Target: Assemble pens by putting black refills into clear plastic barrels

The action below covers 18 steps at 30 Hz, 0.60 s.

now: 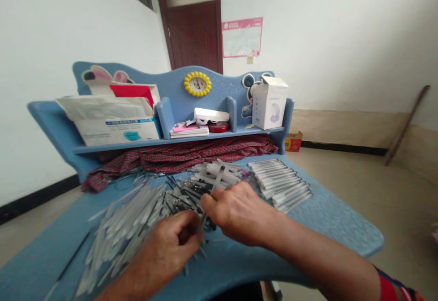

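Both my hands meet over the middle of a blue desk [335, 228]. My left hand [171, 246] is closed in a pinch on the lower end of a thin pen part [212, 191]. My right hand [236, 212] is closed round the same slim pen, whose pale upper end sticks up past the fingers. Under and left of the hands lies a loose heap of clear pen tubes [126, 228] and dark refills [181, 196]. A neat row of finished white pens [280, 182] lies to the right.
A blue shelf [178, 141] at the desk's back carries a stack of papers [112, 118], a yellow clock [197, 84], a white box [269, 102] and a red tin. A red checked cloth [185, 155] lies under it. A brown door [193, 31] stands behind.
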### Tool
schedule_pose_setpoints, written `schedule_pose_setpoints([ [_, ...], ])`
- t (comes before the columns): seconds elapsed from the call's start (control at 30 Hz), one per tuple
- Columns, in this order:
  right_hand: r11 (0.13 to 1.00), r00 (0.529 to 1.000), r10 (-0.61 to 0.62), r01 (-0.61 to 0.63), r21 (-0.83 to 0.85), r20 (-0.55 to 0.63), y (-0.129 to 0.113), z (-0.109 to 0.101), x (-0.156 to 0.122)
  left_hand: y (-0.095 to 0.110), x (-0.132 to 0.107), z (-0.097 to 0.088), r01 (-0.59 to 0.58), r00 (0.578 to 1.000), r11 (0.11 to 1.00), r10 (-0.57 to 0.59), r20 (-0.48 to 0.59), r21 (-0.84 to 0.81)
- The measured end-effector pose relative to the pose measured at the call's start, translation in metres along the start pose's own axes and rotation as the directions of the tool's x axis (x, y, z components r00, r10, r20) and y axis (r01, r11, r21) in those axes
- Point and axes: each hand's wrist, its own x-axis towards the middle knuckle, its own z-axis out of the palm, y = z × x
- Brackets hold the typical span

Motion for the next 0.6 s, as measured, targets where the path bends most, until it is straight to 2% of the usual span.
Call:
schedule_pose_setpoints([
  [0.13, 0.998, 0.992, 0.056, -0.055, -0.017, 0.11, 0.01, -0.001, 0.002, 0.005, 0.001, -0.006, 0.009, 0.997, 0.999, -0.012, 0.071, 0.045],
  [0.23, 0.985, 0.964, 0.166, -0.154, -0.073, 0.206, 0.029, -0.009, -0.008, 0.004, 0.001, -0.012, 0.0, 0.997, 0.998, -0.004, 0.08, 0.057],
  [0.3, 0.957, 0.923, 0.283, -0.253, -0.144, 0.261, 0.047, -0.013, -0.021, 0.001, -0.001, -0.014, -0.018, 0.999, 0.998, 0.015, 0.051, 0.054],
  [0.33, 0.935, 0.888, 0.35, -0.31, -0.171, 0.3, 0.058, -0.015, -0.029, -0.001, -0.001, -0.015, -0.032, 0.999, 0.998, 0.03, 0.031, 0.057],
  [0.43, 0.839, 0.751, 0.543, -0.509, -0.194, 0.376, 0.091, -0.014, -0.058, -0.005, -0.002, -0.018, -0.074, 0.997, 0.994, 0.074, -0.004, 0.078],
  [0.5, 0.813, 0.718, 0.577, -0.547, -0.197, 0.39, 0.109, -0.011, -0.077, -0.006, -0.002, -0.019, -0.094, 0.995, 0.992, 0.095, -0.01, 0.088],
  [0.6, 0.8, 0.698, 0.589, -0.576, -0.168, 0.407, 0.125, -0.005, -0.096, -0.005, -0.001, -0.022, -0.108, 0.994, 0.99, 0.111, -0.021, 0.088],
])
